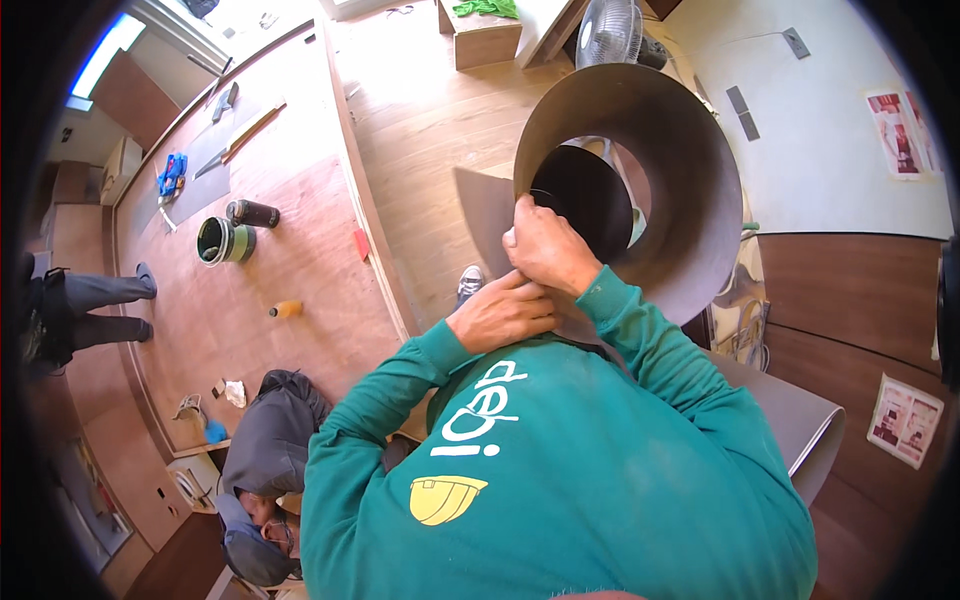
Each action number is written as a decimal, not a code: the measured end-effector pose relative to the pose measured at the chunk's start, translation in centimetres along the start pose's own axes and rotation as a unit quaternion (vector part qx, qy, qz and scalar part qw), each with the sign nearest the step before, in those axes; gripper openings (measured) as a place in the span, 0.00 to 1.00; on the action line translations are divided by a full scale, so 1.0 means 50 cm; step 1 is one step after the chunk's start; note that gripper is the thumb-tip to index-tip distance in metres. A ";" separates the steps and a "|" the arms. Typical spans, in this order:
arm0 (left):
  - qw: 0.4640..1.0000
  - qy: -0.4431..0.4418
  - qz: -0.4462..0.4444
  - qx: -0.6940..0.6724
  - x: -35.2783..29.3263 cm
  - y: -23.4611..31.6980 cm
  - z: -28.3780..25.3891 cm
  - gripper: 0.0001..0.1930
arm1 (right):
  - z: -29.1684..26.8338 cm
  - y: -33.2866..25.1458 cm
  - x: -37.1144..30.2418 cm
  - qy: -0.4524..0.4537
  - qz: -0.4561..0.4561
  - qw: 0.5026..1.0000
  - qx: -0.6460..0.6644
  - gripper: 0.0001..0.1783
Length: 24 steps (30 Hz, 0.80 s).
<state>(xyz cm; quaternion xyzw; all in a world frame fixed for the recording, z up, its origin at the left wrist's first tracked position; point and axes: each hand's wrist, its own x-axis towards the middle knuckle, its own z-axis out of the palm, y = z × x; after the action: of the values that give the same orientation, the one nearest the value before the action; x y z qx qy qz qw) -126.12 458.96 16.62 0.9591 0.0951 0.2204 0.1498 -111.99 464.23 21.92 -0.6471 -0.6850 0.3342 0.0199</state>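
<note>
A large, flexible brown sheet (pixel 690 190), rolled into a wide loose tube, stands in front of me, slightly to the right. Its free end sticks out as a flap on the left side. My right hand (pixel 550 248) pinches the sheet's edge at the tube's left rim; a thin pale strand shows by the fingertips. Just below it, my left hand (pixel 505 315) has its fingers curled against the sheet near my belly, touching the right hand's heel. The left thumb and the part of the sheet behind both hands are hidden.
On the left, a wide reddish wooden surface (pixel 310 220) bears a green-rimmed bucket (pixel 222 243), a dark can (pixel 252 213), an orange bottle (pixel 286 309) and a handsaw (pixel 238 138). A crouching person (pixel 275 440) is close at my left. A fan (pixel 610 35) stands beyond the roll.
</note>
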 end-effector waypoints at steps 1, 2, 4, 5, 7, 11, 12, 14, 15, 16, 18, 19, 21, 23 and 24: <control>0.998 0.053 -0.033 -0.021 -0.020 0.001 -0.003 0.19 | 0.002 0.009 -0.004 0.009 -0.004 1.000 0.005 0.20; 0.991 0.106 -0.066 -0.041 -0.046 0.000 -0.002 0.24 | 0.006 0.018 -0.008 0.019 -0.008 1.000 0.011 0.19; 0.944 0.246 -0.213 -0.055 -0.081 0.014 0.028 0.35 | 0.022 0.034 -0.021 0.040 -0.050 0.998 0.013 0.19; 0.887 0.328 -0.321 -0.049 -0.098 0.022 0.057 0.41 | 0.030 0.041 -0.026 0.050 -0.070 0.996 0.013 0.19; 0.768 0.445 -0.457 -0.064 -0.093 0.032 0.067 0.48 | 0.041 0.051 -0.030 0.065 -0.072 0.995 0.027 0.19; 0.610 0.517 -0.595 -0.082 -0.044 0.034 0.064 0.48 | 0.063 0.057 -0.050 0.077 -0.080 0.993 0.027 0.21; 0.580 0.517 -0.626 -0.066 -0.030 0.024 0.058 0.46 | 0.068 0.065 -0.053 0.078 -0.088 0.993 0.019 0.23; 0.527 0.496 -0.653 -0.222 -0.074 0.012 0.108 0.39 | 0.098 0.085 -0.068 0.071 -0.106 0.992 0.003 0.26; 0.493 0.481 -0.661 -0.297 -0.090 0.009 0.129 0.36 | 0.098 0.084 -0.072 0.043 -0.091 0.995 0.004 0.30; 0.569 0.421 -0.645 -0.288 -0.072 0.011 0.111 0.31 | 0.099 0.092 -0.075 0.037 -0.104 0.994 0.000 0.29; 0.706 0.290 -0.592 -0.259 -0.031 -0.015 0.065 0.24 | 0.091 0.108 -0.076 0.029 -0.131 0.991 -0.007 0.29; 0.723 0.282 -0.592 -0.217 -0.022 -0.038 0.059 0.22 | 0.080 0.114 -0.083 0.012 -0.144 0.990 -0.005 0.28; 0.754 0.266 -0.586 -0.132 -0.001 -0.099 0.053 0.18 | 0.040 0.130 -0.098 -0.017 -0.168 0.986 -0.003 0.26; 0.766 0.234 -0.595 -0.065 -0.010 -0.158 0.048 0.19 | -0.024 0.131 -0.125 -0.064 -0.170 0.983 -0.028 0.26; 0.771 0.219 -0.597 -0.032 -0.014 -0.186 0.047 0.20 | -0.047 0.142 -0.136 -0.087 -0.170 0.981 -0.042 0.26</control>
<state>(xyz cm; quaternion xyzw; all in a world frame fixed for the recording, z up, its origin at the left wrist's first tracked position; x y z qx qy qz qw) -126.77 466.91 11.25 0.6297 0.6719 0.2933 0.2571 -103.61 458.71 23.05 -0.4901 -0.7973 0.3520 -0.0100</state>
